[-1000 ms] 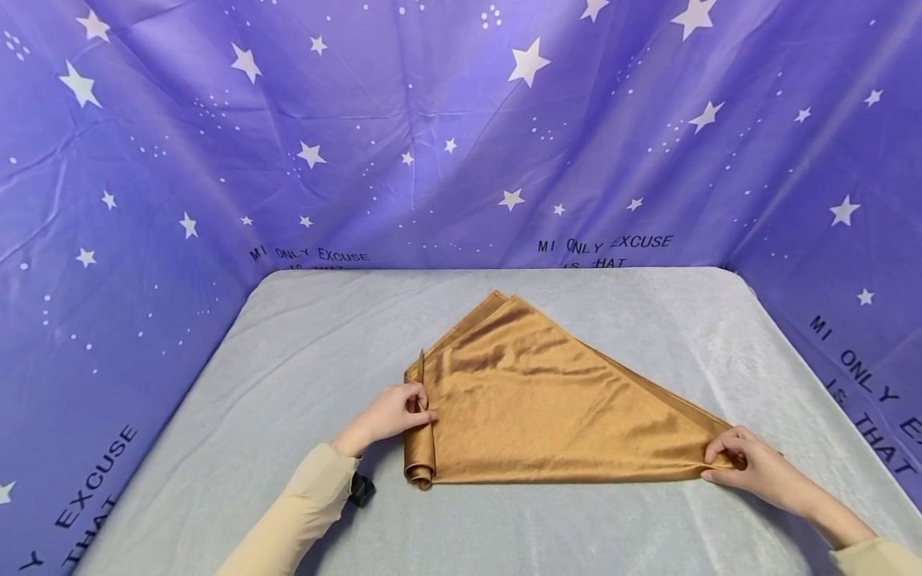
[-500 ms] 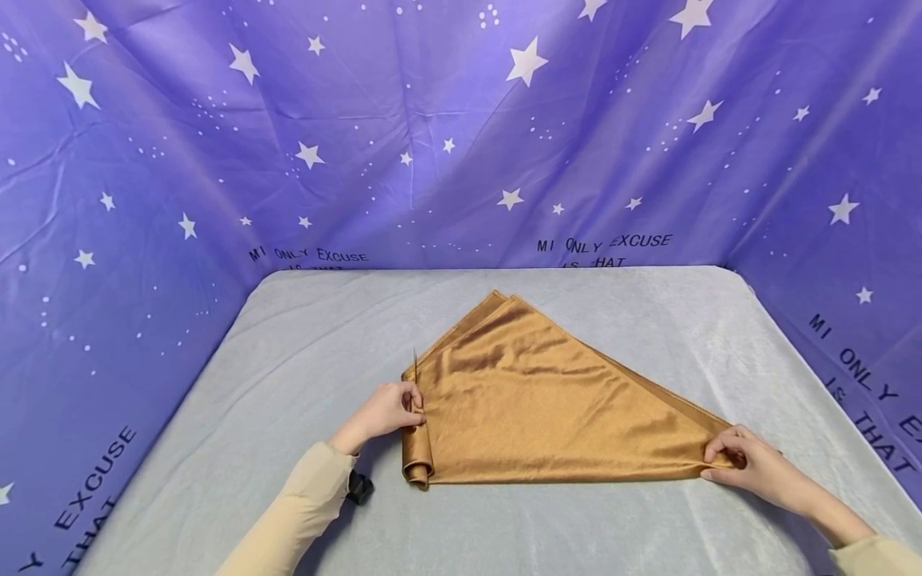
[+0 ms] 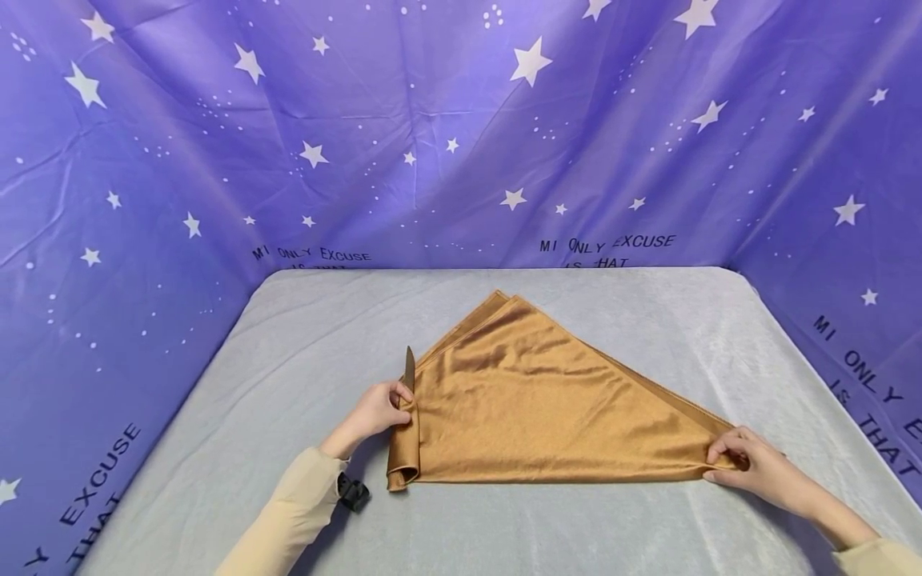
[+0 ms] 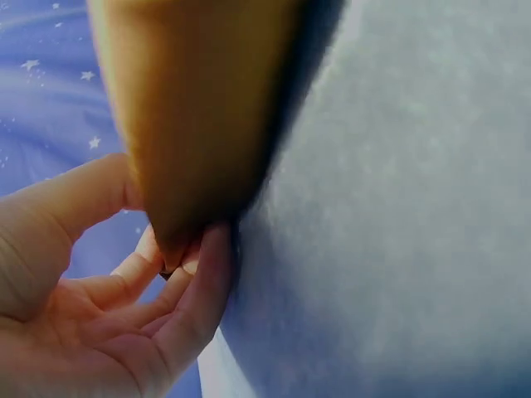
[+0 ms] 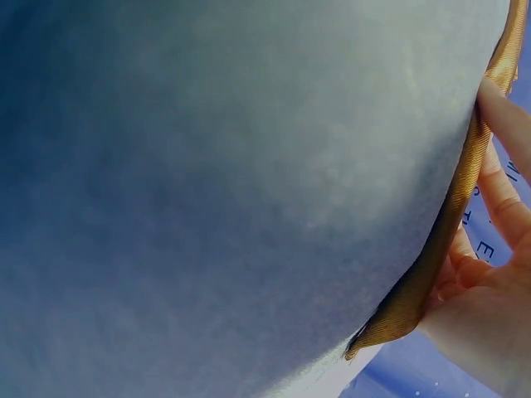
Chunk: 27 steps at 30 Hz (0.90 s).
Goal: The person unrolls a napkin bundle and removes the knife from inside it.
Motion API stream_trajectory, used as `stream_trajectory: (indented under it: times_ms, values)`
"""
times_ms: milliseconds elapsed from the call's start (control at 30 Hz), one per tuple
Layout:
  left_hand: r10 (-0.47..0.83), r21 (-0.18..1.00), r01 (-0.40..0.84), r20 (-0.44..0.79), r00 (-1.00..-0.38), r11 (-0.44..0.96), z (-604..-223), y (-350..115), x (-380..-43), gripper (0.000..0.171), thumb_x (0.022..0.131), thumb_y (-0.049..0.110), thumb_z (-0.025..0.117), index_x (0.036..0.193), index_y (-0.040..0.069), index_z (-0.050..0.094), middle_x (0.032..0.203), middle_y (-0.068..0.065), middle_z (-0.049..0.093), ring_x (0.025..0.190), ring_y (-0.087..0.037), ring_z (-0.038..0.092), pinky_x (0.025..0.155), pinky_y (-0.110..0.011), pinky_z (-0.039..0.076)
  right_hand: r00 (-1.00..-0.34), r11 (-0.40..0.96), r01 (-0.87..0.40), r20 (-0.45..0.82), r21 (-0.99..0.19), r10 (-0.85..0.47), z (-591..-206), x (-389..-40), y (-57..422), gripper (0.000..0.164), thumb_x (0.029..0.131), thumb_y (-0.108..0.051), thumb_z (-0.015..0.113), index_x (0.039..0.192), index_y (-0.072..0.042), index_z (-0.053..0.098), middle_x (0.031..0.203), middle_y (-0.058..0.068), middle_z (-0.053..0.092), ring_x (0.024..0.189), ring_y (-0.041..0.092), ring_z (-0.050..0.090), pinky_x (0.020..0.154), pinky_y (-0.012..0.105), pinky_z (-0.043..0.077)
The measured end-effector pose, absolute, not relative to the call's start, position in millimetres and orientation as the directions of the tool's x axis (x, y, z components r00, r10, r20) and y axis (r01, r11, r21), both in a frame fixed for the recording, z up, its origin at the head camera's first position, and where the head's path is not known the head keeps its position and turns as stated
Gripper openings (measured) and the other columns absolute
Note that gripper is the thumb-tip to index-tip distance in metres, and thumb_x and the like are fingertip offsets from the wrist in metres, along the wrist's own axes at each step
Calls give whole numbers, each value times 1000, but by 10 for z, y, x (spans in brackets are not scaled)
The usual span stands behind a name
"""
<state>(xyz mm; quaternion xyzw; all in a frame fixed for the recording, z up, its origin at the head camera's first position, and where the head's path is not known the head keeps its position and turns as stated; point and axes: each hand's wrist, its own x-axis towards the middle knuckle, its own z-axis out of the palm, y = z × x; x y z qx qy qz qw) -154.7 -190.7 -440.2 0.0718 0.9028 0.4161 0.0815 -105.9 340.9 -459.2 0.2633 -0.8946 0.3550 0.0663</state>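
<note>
A golden-brown satin cloth [image 3: 547, 400] lies folded into a broad triangle, peak at the back. Its left end is wound into a loose roll [image 3: 403, 460]. From the far end of that roll sticks a flat, blade-like tip, which looks like a knife [image 3: 410, 366]; the rest is hidden in the cloth. My left hand [image 3: 374, 412] grips the roll between thumb and fingers. In the left wrist view, thumb and fingers lie on either side of the blurred roll. At the far right, my right hand [image 3: 756, 468] pinches the cloth's corner, thumb in front.
A light grey plush cover [image 3: 288, 352] spreads over the table beneath the cloth. A purple curtain [image 3: 432, 120] with white stars and black lettering surrounds the back and sides. Something black [image 3: 354, 494] shows under my left cuff.
My left hand and the roll have shifted left, and a little more cloth lies flat beside it. The blade turned from edge-on to flat. My right hand keeps its place.
</note>
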Motion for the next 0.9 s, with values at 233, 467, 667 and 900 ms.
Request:
stream_trajectory:
  times_ms: [233,467,667,900]
  values:
    - [214,846,38,-90,-973,532,-4420,-2062,-1510,24,65,-7,63,87,-8,54,67,-5,47,57,-9,42,51,-21,37,-856,617,-513,309,-597,-414,-4600,-1057,3414,34,59,2,76,73,-20,55,81,-9,47,74,-3,37,61,14,29]
    - [212,860,-6,-133,-968,510,-4438,-2137,-1489,25,65,-9,60,89,-8,52,73,-3,40,62,-11,40,51,-21,38,-840,588,-539,330,-603,-431,-4624,-1077,3435,35,57,5,76,73,-17,55,81,-8,48,75,-2,38,61,14,29]
    - [182,821,-14,-144,-973,571,-4408,-2135,-1467,23,66,-5,62,88,-5,54,74,-5,43,66,-14,42,56,-25,39,-844,605,-534,328,-591,-424,-4623,-1076,3427,36,56,4,76,73,-19,55,81,-9,48,75,-3,38,62,13,29]
    - [222,815,49,-99,-970,577,-4420,-2173,-1452,19,67,-4,63,85,-7,55,71,-6,48,60,-10,44,52,-21,39,-845,594,-530,324,-604,-425,-4618,-1074,3427,36,57,6,75,73,-18,54,80,-8,48,74,-2,38,62,14,29]
